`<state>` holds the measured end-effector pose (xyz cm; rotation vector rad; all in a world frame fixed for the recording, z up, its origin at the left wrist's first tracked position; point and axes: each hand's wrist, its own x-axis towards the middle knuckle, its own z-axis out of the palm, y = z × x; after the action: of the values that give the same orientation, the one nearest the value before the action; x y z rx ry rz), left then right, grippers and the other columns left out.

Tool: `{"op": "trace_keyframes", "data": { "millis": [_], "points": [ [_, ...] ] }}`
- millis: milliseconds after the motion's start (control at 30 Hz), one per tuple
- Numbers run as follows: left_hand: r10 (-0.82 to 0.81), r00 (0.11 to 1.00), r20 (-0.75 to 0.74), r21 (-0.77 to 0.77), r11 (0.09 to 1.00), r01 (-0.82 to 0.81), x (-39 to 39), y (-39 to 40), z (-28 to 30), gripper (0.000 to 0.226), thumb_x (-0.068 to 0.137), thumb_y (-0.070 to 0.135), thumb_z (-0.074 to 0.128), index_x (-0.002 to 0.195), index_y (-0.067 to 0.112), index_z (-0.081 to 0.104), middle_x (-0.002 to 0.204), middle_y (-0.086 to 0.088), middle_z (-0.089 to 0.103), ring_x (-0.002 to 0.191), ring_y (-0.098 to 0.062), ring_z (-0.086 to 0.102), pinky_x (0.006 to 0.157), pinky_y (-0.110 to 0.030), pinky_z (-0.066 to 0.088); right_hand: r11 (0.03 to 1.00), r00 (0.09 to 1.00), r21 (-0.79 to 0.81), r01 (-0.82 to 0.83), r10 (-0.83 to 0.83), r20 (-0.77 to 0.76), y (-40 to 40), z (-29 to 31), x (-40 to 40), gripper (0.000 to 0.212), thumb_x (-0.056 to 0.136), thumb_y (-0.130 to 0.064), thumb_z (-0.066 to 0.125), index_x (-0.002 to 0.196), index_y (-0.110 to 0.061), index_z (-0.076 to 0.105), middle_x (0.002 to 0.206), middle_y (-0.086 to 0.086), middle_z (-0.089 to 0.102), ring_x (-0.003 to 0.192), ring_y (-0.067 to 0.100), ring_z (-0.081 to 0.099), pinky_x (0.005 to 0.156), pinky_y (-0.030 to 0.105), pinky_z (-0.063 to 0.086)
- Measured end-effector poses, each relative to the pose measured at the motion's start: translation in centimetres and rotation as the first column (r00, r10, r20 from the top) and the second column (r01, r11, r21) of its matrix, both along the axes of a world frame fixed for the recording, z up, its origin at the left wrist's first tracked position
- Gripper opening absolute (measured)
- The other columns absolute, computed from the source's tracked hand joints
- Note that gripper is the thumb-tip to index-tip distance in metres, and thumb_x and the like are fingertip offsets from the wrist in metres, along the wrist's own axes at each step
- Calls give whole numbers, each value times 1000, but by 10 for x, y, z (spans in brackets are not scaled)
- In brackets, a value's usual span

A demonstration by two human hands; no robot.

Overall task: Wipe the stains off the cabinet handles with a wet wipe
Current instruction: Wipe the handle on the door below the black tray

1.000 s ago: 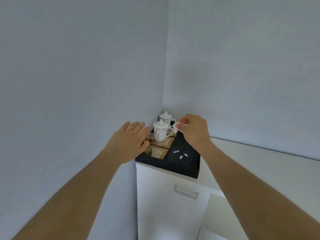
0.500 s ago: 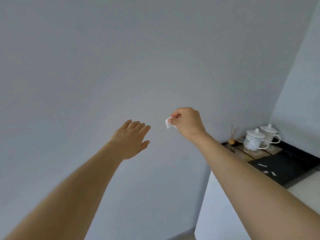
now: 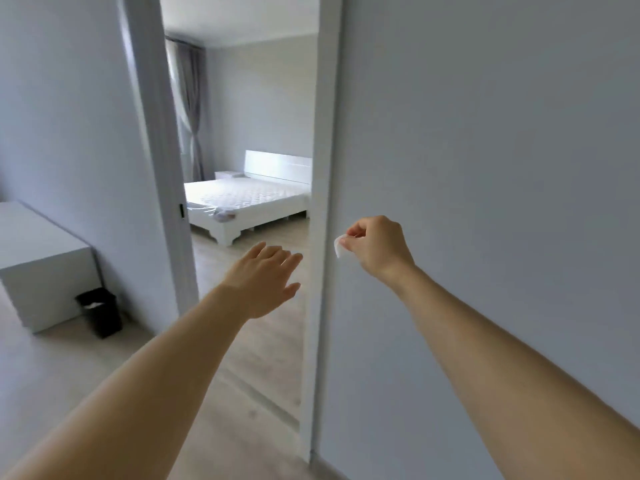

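Right hand (image 3: 375, 247) at centre right of frame, fingers curled, pinching small white wet wipe (image 3: 338, 248) that pokes out on its left side, held in air in front of grey wall (image 3: 485, 168). Left hand (image 3: 263, 282) at centre, flat and spread, fingers straight, holding nothing, raised before open doorway (image 3: 242, 133). Through doorway at upper centre white bed (image 3: 242, 199) on pale wood floor (image 3: 242, 358), grey curtain (image 3: 188, 109) behind; at left edge white cabinet (image 3: 38, 265) with black bin (image 3: 100, 311) just beside it on floor.
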<state>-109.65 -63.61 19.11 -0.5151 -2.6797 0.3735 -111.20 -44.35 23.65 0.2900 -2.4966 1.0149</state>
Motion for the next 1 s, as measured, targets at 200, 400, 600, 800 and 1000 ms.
{"op": "trace_keyframes", "data": {
  "millis": [200,400,600,800,1000],
  "points": [
    [295,955,6,-24,955,-295,51,-241,-5,57,100,47,31,148,19,19,148,0,36,138,-18,27,116,-33,12,963,963,-7,-271,271,-8,-249,-11,1,17,86,-18,65,82,-1,68,85,9,69,85,23,61,74,31,48],
    [506,861,51,-4,862,-507,92,-415,-20,51,100,46,31,144,20,25,139,0,44,132,-19,32,111,-28,16,890,891,28,-455,455,10,-439,-14,-2,12,87,-20,64,84,-8,67,89,7,68,85,23,62,74,29,49],
    [618,780,96,-4,784,-620,79,-554,-41,52,100,45,31,144,18,24,142,-1,41,136,-17,28,115,-29,9,813,816,82,-577,578,10,-588,-29,-37,11,88,-19,63,87,-9,66,90,8,66,82,23,61,74,30,52],
    [669,737,91,-67,743,-666,2,-688,-56,54,100,47,30,146,20,20,146,1,38,138,-16,27,114,-29,10,787,796,147,-599,605,6,-718,-37,-140,10,89,-17,62,91,-9,68,96,9,67,89,25,62,81,34,53],
    [713,699,59,-14,701,-713,-78,-825,-24,54,100,46,30,147,20,20,145,1,39,136,-16,28,113,-28,10,781,791,130,-611,608,64,-872,-15,-248,9,88,-16,63,85,-8,67,91,10,67,85,24,62,75,30,51]
  ]
}}
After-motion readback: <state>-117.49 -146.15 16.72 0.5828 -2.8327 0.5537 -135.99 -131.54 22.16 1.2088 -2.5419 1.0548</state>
